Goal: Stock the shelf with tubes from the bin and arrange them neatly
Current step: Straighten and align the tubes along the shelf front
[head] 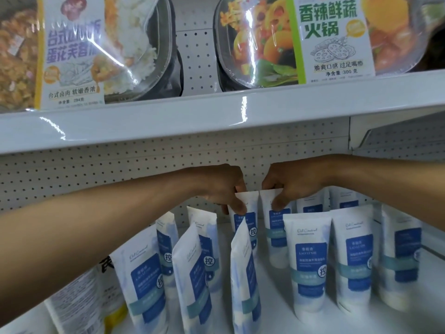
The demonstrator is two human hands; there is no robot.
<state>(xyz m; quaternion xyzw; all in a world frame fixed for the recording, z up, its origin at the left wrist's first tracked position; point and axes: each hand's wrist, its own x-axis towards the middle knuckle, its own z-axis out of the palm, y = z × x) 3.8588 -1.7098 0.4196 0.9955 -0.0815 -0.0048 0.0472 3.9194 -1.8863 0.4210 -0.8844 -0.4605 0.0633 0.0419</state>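
Several white tubes with blue labels stand cap-down in rows on the white shelf (269,307). My left hand (224,186) pinches the flat top of a back-row tube (244,222) near the middle. Right beside it, my right hand (291,184) pinches the top of the neighbouring back-row tube (273,222). Both tubes stand upright against the pegboard back. In front, a tube (308,263) faces forward, while two tubes (244,280) (192,283) left of it are turned edge-on. The bin is not in view.
The shelf above (168,121) overhangs my hands and carries packaged meal trays (301,39). A different white product (77,302) and something yellow sit at the lower left. Pegboard (96,172) backs the shelf.
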